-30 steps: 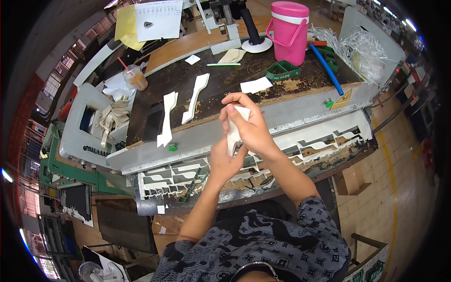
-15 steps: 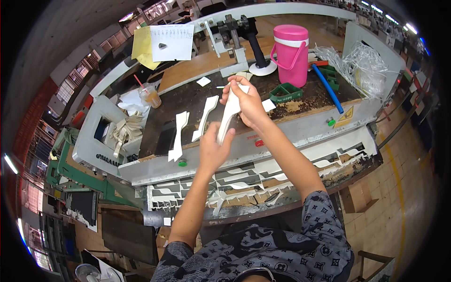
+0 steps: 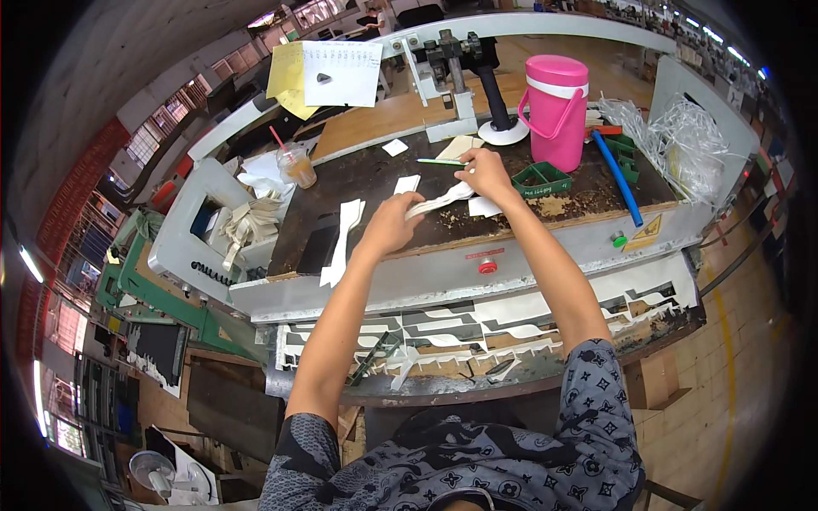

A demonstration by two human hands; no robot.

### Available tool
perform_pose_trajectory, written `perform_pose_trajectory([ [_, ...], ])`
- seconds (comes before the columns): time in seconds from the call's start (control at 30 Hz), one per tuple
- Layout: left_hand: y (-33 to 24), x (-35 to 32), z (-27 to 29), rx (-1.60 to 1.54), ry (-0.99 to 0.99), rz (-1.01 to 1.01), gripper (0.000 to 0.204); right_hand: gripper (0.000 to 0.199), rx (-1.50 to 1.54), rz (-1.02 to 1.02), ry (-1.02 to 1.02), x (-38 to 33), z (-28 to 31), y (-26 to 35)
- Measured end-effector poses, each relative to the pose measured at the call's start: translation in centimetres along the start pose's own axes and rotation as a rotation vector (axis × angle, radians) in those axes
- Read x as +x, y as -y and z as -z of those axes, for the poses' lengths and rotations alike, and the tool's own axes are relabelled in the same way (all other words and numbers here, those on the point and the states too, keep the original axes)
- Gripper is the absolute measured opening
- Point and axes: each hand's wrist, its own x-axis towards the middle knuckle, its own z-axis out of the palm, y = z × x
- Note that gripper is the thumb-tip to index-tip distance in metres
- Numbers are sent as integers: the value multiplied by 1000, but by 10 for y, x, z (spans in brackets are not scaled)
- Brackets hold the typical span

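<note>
A small stack of white, bone-shaped cut pieces (image 3: 445, 200) lies slantwise between my hands, low over the dark worktop. My left hand (image 3: 392, 225) is closed round its left end. At the far right end, the fingers of my right hand (image 3: 487, 175) pinch it. Another white cut piece (image 3: 407, 184) shows just behind my left hand, mostly hidden by it. Further left, a long white cut piece (image 3: 343, 242) rests on the worktop with its near end at the front edge. A pen (image 3: 441, 161) lies just beyond my right fingers.
A pink jug (image 3: 555, 111), a green divided tray (image 3: 542, 180) and a blue tube (image 3: 617, 180) stand or lie to the right. At the left are a drink cup (image 3: 296, 166) and a bundle of pale strips (image 3: 252, 223). Below the front edge lies a cut white sheet (image 3: 511, 311).
My hands have turned the white stack from nearly upright to almost level and lowered it toward the worktop. The head view has shifted slightly.
</note>
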Motion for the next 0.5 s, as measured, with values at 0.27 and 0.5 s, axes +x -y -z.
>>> perform_pose_trajectory([
  [0.27,1,17,16,42,197,67,42,26,-217,123,17,-5,12,-3],
  [0.5,-14,9,24,166,206,-79,68,33,-298,530,128,-20,31,11],
])
